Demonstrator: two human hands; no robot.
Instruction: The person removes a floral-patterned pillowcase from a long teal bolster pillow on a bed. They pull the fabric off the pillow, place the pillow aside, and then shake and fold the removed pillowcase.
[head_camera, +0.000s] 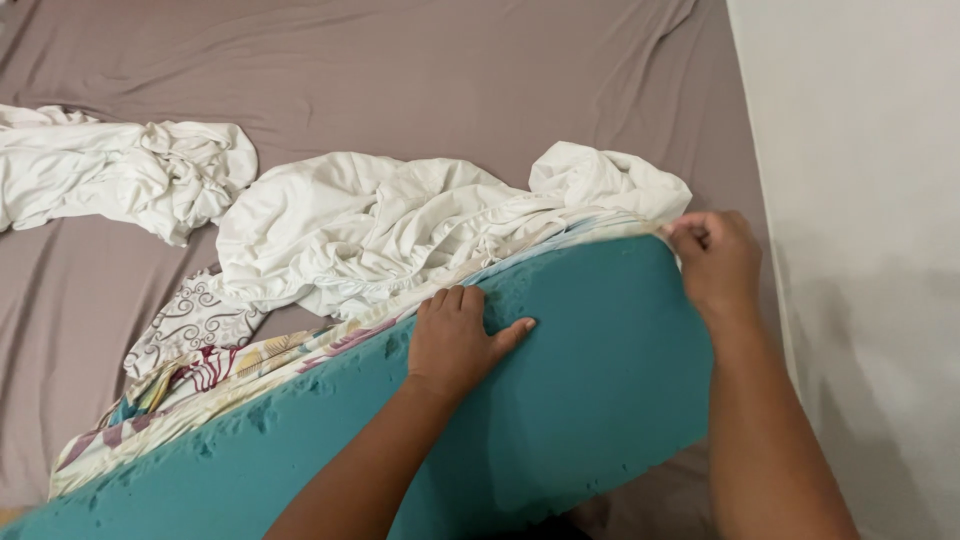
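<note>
Taupe-grey fitted sheet (420, 70) fills the far half of the view, stretched over a mattress with soft creases running across it, and a pale wall (860, 200) closes the scene off at three o'clock. Front and centre sits the teal foam slab (600, 400), thick and pitted along its top edge, its long axis running from seven o'clock up to two o'clock. Bunched along that upper edge is the crumpled white cotton cover (400, 225), gathered from the corner back toward ten o'clock, with a patterned floral cloth (200, 360) peeking out beneath it at eight o'clock.

Now the hands. The left hand (455, 340) rests at mid-length on the slab's top edge, fingers curled over the rim and thumb spread flat on the teal face, pressing rather than pinching. The right hand (715, 262) is up at the two o'clock corner, fingers drawn together on the white hem right where it meets the foam; the exact pinch is partly hidden behind the knuckles. So the corner lies directly under the right hand, well apart from the left, and the loose cover lies toward eleven o'clock from both.

Off at ten o'clock, a second rumpled white cloth (120, 175) lies on the sheet, well apart from everything else.
</note>
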